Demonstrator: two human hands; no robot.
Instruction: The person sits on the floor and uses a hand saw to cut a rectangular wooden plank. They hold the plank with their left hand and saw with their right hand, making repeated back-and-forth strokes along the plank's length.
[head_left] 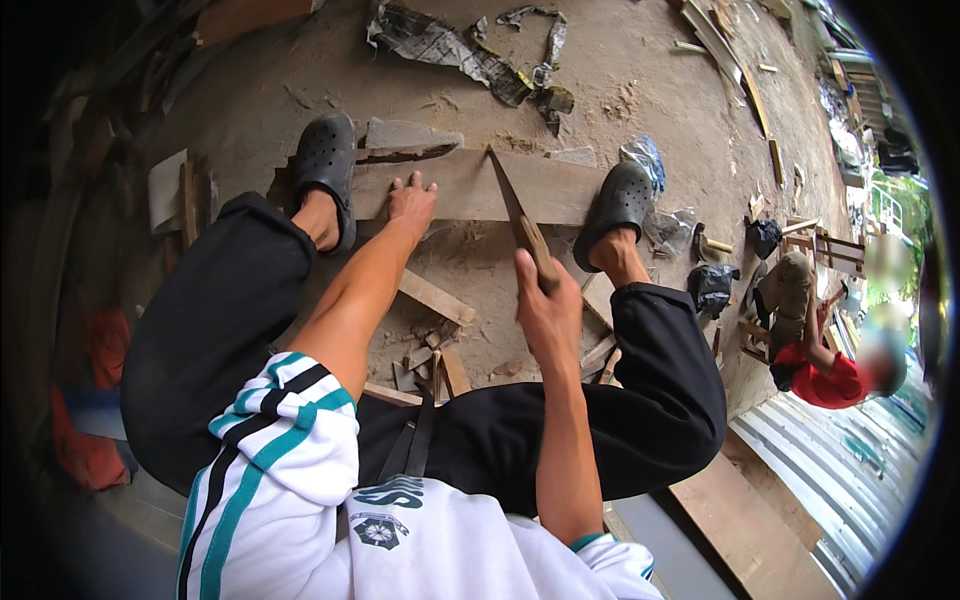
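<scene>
A wide wooden board [545,188] lies crosswise in front of me, with a dark clog shoe on each end. My left hand [412,206] rests on the board left of its middle, fingers spread. My right hand [550,312] is wrapped round the wooden handle of a handsaw [510,198]. The saw's narrow dark blade slants away up to the left, its tip at the board's far edge. I cannot tell whether the blade has cut into the wood. A grey offcut [412,135] lies by the far edge near my left shoe.
Wood scraps [436,296] litter the ground between my legs. Crumpled plastic sheeting [440,48] lies beyond the board. Plastic bags [712,286] and a hammer-like tool [712,243] are right of my right shoe. Another person in a red shirt [828,382] sits farther right.
</scene>
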